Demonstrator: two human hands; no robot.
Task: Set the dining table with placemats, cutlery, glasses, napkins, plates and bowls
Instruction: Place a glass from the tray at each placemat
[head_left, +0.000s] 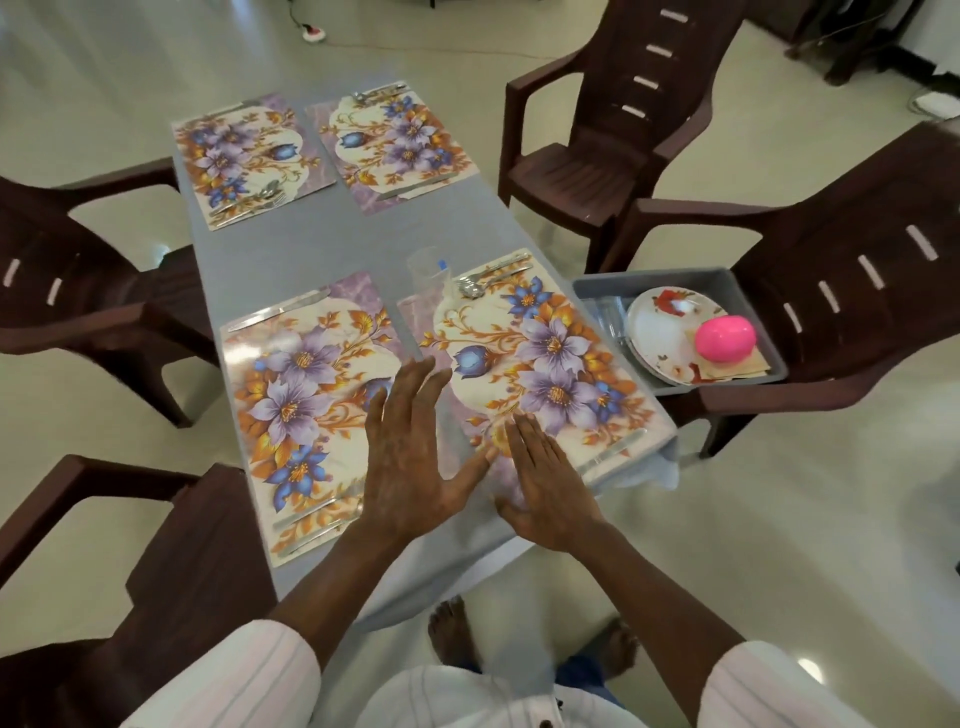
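Observation:
Several floral placemats lie on the grey table (332, 249), each with cutlery. The near right placemat (540, 358) carries a spoon and fork (480, 283) at its far edge and a knife (613, 451) at its near edge. A clear glass (428, 273) stands at that mat's far left corner. The near left placemat (306, 410) has a knife (278, 312) and near-edge cutlery (317, 519). My left hand (410, 457) hovers flat and open between the two near mats. My right hand (545, 483) is flat and open over the near right mat's near corner. Neither hand holds anything.
A grey tub (748, 291) on the right chair (852, 270) holds plates (660, 332), a pink bowl (724, 338), napkins and glasses. Brown plastic chairs surround the table: far right (618, 124), left (78, 291) and near left (156, 582). My bare feet show below the table's near edge.

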